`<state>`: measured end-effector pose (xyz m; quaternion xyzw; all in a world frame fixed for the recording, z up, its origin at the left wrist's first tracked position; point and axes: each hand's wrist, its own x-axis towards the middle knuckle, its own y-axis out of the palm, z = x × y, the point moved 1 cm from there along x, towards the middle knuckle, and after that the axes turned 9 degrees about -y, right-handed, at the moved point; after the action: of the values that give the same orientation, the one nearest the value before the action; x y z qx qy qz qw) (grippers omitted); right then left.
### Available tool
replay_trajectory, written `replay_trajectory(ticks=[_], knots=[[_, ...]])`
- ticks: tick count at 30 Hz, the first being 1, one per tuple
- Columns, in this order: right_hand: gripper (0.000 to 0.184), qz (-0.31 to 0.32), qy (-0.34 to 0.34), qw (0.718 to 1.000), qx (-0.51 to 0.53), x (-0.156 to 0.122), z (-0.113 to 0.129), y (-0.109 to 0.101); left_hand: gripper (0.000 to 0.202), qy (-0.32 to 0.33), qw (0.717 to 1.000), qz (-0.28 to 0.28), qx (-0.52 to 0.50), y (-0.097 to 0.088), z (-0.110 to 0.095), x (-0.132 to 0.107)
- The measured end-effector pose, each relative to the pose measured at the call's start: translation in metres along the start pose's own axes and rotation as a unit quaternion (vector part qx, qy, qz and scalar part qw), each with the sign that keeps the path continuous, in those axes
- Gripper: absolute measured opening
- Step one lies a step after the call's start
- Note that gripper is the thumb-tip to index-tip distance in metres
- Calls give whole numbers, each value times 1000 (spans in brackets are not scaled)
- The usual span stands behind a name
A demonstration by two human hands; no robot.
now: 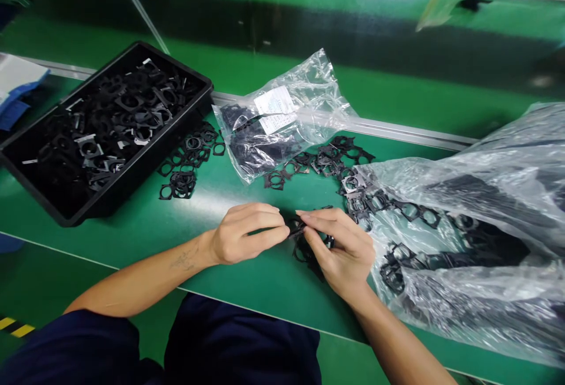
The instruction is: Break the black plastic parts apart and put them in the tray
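My left hand (245, 232) and my right hand (339, 249) meet over the green table (132, 238), fingers pinched together on one small black plastic ring part (295, 229). A few more of the same black parts (304, 252) lie under my right hand. To the right, a large clear plastic bag (481, 226) spills several black ring parts (371, 199) onto the table. Another small pile (188, 158) lies left of centre.
A black tray (66, 211) filled with black and silver parts sits at the left. A smaller clear bag with a white label (282, 117) lies behind my hands. A metal rail (410, 132) borders a green conveyor belt beyond.
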<state>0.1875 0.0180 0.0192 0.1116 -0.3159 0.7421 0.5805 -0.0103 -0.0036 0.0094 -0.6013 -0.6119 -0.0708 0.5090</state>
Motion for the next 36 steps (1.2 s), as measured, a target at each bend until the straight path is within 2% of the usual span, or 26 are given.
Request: replay_trajectory(ticks=[2,6,8,18,24,29,33,36], knots=[[19,5,18,1000,11,0,0,0,16,-22,1000,-4,-18,-1,0,0],[11,9,50,998,32,0,0,1,13,-119,991,1,-64,-1,1,0],[11,6,51,998,39,0,0,1,11,-146,986,8,-78,0,1,0],[12,32,28,999,23,2,2,-2,16,-135,985,19,-106,4,2,-2],[5,49,62,997,20,1,-1,2,9,-194,970,40,-142,6,2,-2],[12,36,13,999,-7,0,-3,0,17,-198,963,59,-173,6,2,-1],[19,66,-43,996,-35,-3,-2,1,7,-260,941,94,-194,5,1,2],[20,78,-51,995,-38,-3,-1,2,4,-317,919,119,-203,3,1,5]])
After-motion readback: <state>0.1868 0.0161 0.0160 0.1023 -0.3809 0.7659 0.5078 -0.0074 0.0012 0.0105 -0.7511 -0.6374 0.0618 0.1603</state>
